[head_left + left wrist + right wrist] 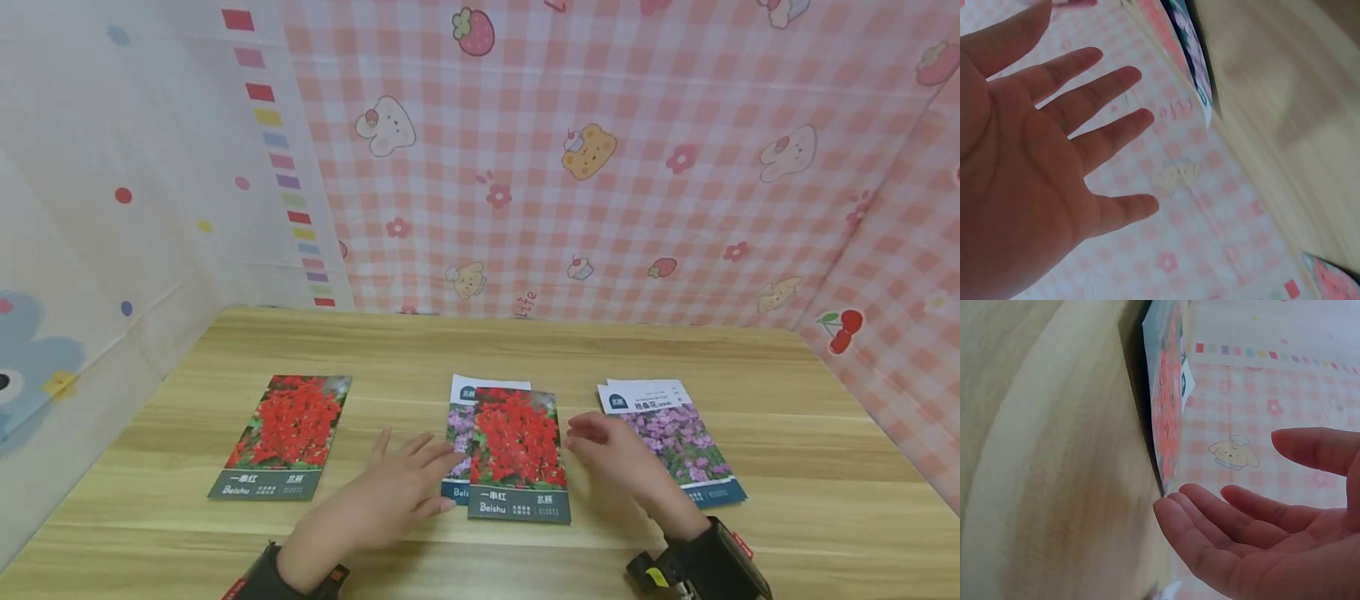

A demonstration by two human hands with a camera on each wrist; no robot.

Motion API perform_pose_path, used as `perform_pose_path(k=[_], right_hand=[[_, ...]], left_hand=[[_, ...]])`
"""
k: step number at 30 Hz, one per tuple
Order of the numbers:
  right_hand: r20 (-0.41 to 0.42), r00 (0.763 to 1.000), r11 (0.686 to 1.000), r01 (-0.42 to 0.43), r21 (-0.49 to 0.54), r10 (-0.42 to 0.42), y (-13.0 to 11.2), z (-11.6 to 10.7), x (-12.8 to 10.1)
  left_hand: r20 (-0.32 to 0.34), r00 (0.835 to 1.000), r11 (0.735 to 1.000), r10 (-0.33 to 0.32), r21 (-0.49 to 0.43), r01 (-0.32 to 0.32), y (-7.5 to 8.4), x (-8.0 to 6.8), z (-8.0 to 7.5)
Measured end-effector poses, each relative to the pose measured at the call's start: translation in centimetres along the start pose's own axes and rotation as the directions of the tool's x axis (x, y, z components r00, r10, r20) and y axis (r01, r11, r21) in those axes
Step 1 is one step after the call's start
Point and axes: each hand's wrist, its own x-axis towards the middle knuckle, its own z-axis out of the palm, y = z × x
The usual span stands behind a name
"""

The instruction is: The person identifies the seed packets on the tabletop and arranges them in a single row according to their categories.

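Head view: looks forward and down over the table [787,467] at mid range. Left wrist view: close behind the left palm [1016,187]. Right wrist view: low and close beside the right palm [1272,550]. All share the red packet [519,454].

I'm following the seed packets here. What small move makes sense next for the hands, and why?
Probably close both hands onto the middle red-flower packet. The left hand and right hand flank it, fingers open, neither gripping, and it lies on top of a purple-flower packet.
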Motion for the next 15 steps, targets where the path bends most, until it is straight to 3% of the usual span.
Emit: perform_pose_path(k=[4,10,15], right_hand=[[0.053,0.992,0.974,-0.119,0.195,0.111,0.6,-0.4,0.3],[0.124,0.986,0.921,-0.153,0.359,0.115,1.3,-0.9,0.5],[0.176,0.976,0.886,-0.195,0.421,0.132,1.5,-1.0,0.7]], left_hand=[[0.089,0.996,1.000,0.013,-0.011,-0.012,0.8,0.1,0.5],[0.164,0.986,0.999,0.033,0.011,-0.035,1.6,0.1,1.2],[0.189,0.982,0.999,0.032,0.008,-0.034,1.8,0.2,1.8]])
